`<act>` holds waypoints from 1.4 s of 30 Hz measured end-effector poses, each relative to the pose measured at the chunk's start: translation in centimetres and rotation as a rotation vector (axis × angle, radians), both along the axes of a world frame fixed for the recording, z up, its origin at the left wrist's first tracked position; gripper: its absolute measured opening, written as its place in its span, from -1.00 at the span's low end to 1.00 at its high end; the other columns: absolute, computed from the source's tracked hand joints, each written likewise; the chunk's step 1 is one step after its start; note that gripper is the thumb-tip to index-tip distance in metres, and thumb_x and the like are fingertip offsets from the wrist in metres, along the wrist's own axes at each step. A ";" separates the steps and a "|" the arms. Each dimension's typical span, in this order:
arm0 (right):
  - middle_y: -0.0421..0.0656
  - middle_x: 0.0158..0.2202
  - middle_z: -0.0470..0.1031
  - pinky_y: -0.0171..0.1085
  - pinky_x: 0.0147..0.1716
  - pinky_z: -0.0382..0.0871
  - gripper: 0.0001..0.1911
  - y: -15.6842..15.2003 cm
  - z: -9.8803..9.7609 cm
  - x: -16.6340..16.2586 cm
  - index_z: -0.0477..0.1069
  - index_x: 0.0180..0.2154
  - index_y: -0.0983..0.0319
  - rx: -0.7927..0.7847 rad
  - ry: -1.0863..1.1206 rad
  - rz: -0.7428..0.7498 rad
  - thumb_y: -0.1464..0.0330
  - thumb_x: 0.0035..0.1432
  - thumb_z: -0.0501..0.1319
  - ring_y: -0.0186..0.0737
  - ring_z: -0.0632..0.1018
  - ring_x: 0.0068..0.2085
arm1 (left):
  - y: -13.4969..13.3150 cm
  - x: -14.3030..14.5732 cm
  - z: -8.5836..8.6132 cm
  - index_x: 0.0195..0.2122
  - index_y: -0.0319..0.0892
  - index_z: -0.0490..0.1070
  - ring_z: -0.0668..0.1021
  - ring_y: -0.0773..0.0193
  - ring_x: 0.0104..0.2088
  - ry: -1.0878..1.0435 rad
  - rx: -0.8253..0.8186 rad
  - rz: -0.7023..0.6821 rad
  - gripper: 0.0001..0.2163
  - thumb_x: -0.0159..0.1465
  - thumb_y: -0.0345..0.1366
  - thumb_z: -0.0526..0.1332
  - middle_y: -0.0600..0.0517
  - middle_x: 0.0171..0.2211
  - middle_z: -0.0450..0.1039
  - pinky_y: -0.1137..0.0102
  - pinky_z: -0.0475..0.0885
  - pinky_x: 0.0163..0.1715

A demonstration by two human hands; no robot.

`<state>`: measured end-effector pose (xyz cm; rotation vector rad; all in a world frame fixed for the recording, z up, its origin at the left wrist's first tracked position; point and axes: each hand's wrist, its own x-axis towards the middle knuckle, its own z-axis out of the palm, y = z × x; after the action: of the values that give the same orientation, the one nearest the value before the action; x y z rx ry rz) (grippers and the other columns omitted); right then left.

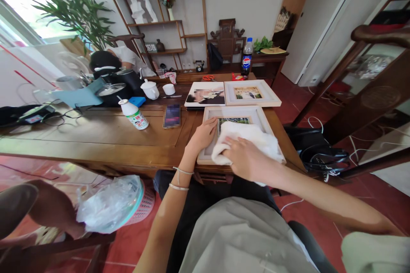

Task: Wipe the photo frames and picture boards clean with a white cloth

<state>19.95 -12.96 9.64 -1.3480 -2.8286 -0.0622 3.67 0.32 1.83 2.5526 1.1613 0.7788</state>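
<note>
A pale picture frame point(264, 120) lies flat at the table's front edge, with a small picture point(235, 120) inside, partly covered. My left hand point(205, 134) grips its left rim, fingers over the edge and thumb not clearly visible. Bunched in my right hand point(241, 153) is a white cloth point(253, 134), pressed on the front right part of the frame. Just behind lie a second pale frame point(272, 99) with a small picture and, to its left, a white-edged picture panel point(205, 94).
Left on the wooden table point(160, 136) are a phone point(172, 116), a white bottle point(133, 115) and a white teapot point(150, 89). Orange-handled scissors point(208, 78) and a cola bottle point(246, 57) stand behind the frames. A bag-lined basket point(144, 204) is on the floor.
</note>
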 end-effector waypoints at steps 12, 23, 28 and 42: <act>0.05 0.07 0.45 -0.04 -0.09 0.30 -0.53 4.5 0.2 8.3 0.48 -0.04 0.23 0.051 -0.081 -0.307 0.54 -0.02 0.10 0.12 0.48 0.02 | 0.0 0.1 -0.1 0.19 -0.29 0.29 0.28 0.18 0.28 0.021 0.013 -0.004 -0.59 0.37 -0.40 -0.08 -0.16 0.24 0.27 0.21 0.23 0.25; -0.01 -0.02 0.53 -0.20 -0.10 0.30 -0.51 15.5 -1.1 3.1 0.46 -0.01 0.31 0.060 0.215 -0.021 0.55 0.00 0.07 -0.02 0.51 -0.03 | 0.2 -0.1 -0.2 0.20 -0.24 0.28 0.27 0.16 0.29 0.003 0.024 -0.034 -0.60 0.36 -0.41 -0.06 -0.14 0.24 0.27 0.16 0.21 0.26; -0.07 0.02 0.53 -0.26 -0.10 0.30 -0.49 17.1 -1.3 0.3 0.47 -0.02 0.28 -0.044 0.277 0.137 0.58 -0.02 0.04 -0.10 0.51 -0.05 | 0.0 0.0 0.1 0.09 -0.20 0.39 0.36 0.13 0.22 -0.007 0.021 -0.025 -0.65 0.37 -0.39 -0.05 -0.13 0.17 0.37 0.19 0.30 0.20; -0.03 0.01 0.51 -0.11 -0.18 0.33 -0.46 11.4 -0.2 11.8 0.42 0.10 0.17 0.082 0.029 -0.359 0.51 0.09 0.03 0.09 0.50 -0.02 | 0.3 0.1 -0.3 0.20 -0.19 0.29 0.27 0.17 0.28 -0.003 -0.025 0.010 -0.59 0.36 -0.40 -0.06 -0.09 0.26 0.25 0.16 0.25 0.24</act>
<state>31.74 -1.55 9.43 -1.8004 -2.4946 -0.1566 3.81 0.58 1.50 2.5264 1.1757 0.7651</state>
